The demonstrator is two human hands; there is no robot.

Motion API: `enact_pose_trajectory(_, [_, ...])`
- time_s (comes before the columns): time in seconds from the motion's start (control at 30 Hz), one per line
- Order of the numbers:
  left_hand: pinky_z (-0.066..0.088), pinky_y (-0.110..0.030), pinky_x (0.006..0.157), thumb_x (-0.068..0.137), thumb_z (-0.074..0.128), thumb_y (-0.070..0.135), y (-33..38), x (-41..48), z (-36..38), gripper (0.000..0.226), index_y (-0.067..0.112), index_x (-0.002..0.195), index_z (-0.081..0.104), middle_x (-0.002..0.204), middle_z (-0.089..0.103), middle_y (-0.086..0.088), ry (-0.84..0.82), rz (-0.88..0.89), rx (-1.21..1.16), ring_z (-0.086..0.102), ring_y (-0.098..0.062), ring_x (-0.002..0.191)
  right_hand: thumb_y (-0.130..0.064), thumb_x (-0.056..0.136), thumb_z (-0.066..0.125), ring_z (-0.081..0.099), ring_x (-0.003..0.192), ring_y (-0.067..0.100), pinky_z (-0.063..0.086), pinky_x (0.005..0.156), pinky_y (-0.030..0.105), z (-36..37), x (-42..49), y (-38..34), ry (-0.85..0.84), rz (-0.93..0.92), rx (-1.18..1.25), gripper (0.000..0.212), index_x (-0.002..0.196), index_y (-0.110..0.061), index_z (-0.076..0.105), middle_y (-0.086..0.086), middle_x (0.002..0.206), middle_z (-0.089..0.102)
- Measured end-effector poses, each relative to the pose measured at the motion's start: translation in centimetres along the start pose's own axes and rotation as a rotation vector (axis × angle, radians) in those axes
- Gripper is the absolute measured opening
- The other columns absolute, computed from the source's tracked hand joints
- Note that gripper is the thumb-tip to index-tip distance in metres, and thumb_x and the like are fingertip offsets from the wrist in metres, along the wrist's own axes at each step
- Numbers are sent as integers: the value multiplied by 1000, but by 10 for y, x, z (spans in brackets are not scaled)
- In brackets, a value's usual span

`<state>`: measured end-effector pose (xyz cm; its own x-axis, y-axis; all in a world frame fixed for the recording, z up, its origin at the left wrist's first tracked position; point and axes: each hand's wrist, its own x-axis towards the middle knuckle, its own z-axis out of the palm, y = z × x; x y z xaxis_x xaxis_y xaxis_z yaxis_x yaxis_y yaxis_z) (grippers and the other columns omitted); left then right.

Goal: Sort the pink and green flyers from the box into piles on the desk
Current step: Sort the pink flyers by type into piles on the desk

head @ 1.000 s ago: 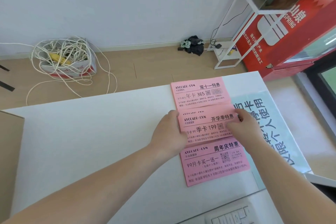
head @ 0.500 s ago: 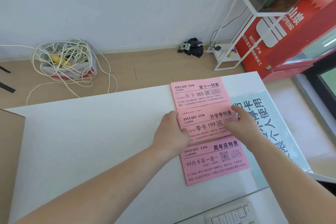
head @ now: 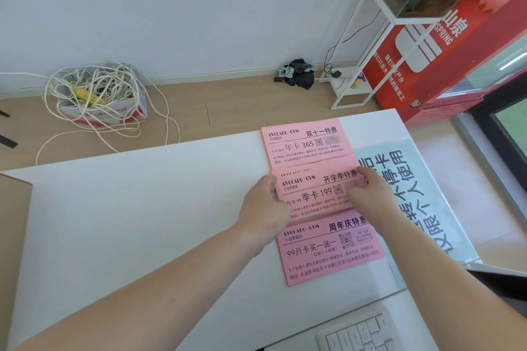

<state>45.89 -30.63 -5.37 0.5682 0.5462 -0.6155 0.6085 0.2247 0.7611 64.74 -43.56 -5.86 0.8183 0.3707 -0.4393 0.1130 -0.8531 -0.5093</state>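
Note:
Three piles of pink flyers lie in a column on the white desk (head: 142, 222): a far pile (head: 306, 144), a middle pile (head: 313, 194) and a near pile (head: 328, 248). My left hand (head: 263, 212) grips the left edge of the middle pile, thumb on top. My right hand (head: 370, 194) holds its right edge, fingers over the corner. No green flyer is in sight. A brown cardboard box (head: 12, 236) shows at the left edge of the desk.
A pale blue printed sheet (head: 413, 194) lies right of the pink piles. A white keyboard (head: 359, 333) sits at the near edge. On the floor beyond stand a box of tangled cable (head: 97, 97), a white rack (head: 368, 65) and a red cabinet (head: 456, 51).
Both hands stay on the middle pink pile, squaring its edges with only slight shifts. The view has drifted a little downward.

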Motion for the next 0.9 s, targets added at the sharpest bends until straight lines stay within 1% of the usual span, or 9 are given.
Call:
enact_pose_trajectory(0.1, [59, -34, 93, 86, 62, 8, 0, -1, 3, 45, 36, 121, 57, 109, 65, 31, -43, -10, -17, 67, -4, 106, -10, 89, 53, 65, 100, 26, 55, 68, 35, 2, 0, 0, -14, 4, 20, 71, 157, -25, 36, 5, 146, 51])
enact_pose_trajectory(0.2, [50, -7, 70, 91, 53, -4, 4, -7, -3, 42, 36, 102, 53, 99, 61, 32, -74, 0, -70, 64, 12, 90, -10, 91, 54, 63, 94, 20, 50, 66, 31, 4, 1, 3, -20, 6, 32, 72, 158, -22, 33, 6, 147, 50])
enact_pose_trajectory(0.27, [44, -1, 60, 94, 51, -6, 7, -16, -10, 42, 36, 100, 53, 96, 55, 32, -84, 8, -89, 59, 19, 79, -14, 90, 55, 58, 104, 23, 49, 70, 32, 3, -5, -1, -2, 13, 14, 71, 157, -20, 34, 7, 148, 50])
enact_pose_trajectory(0.33, [44, -8, 77, 96, 52, 1, 1, -17, -17, 36, 30, 116, 54, 116, 55, 21, -76, 1, -85, 62, 10, 99, -20, 86, 55, 50, 123, 31, 51, 91, 45, 3, -11, -8, 59, 7, -97, 69, 153, -18, 38, 7, 147, 50])
enact_pose_trajectory(0.37, [43, -17, 87, 97, 51, 4, -2, -19, -22, 37, 28, 125, 54, 128, 54, 17, -68, -7, -73, 61, 0, 113, -19, 86, 55, 43, 134, 32, 45, 105, 51, 5, -16, -13, 89, -13, -175, 69, 152, -17, 39, 7, 149, 47])
enact_pose_trajectory(0.43, [44, -24, 91, 99, 48, 7, -7, -25, -31, 43, 25, 138, 53, 139, 55, 11, -28, -11, -53, 57, -10, 122, -16, 91, 54, 32, 144, 29, 37, 115, 55, 11, -29, -25, 120, -113, -259, 64, 153, -18, 39, 4, 156, 39])
enact_pose_trajectory(0.57, [56, -29, 92, 99, 48, 8, -13, -45, -60, 32, 22, 124, 63, 115, 70, 6, 6, 61, -56, 70, -7, 101, -22, 99, 51, 52, 129, 15, 48, 102, 41, 40, -64, -74, 41, -398, -181, 40, 138, -26, 58, -10, 142, 55])
enact_pose_trajectory(0.73, [56, -23, 83, 100, 53, 7, -24, -90, -126, 27, 23, 114, 68, 102, 75, 7, 182, 239, -97, 72, -3, 89, -25, 99, 53, 64, 100, 2, 56, 83, 29, 95, -114, -145, -187, -583, -53, 28, 121, -33, 67, -18, 109, 68])
enact_pose_trajectory(0.9, [60, -30, 87, 99, 56, 4, -50, -155, -215, 29, 29, 101, 70, 94, 77, 4, 426, 326, -228, 74, -6, 85, -24, 99, 52, 65, 96, -3, 47, 67, 17, 156, -178, -218, -373, -770, -38, 27, 116, -36, 68, -18, 103, 72])
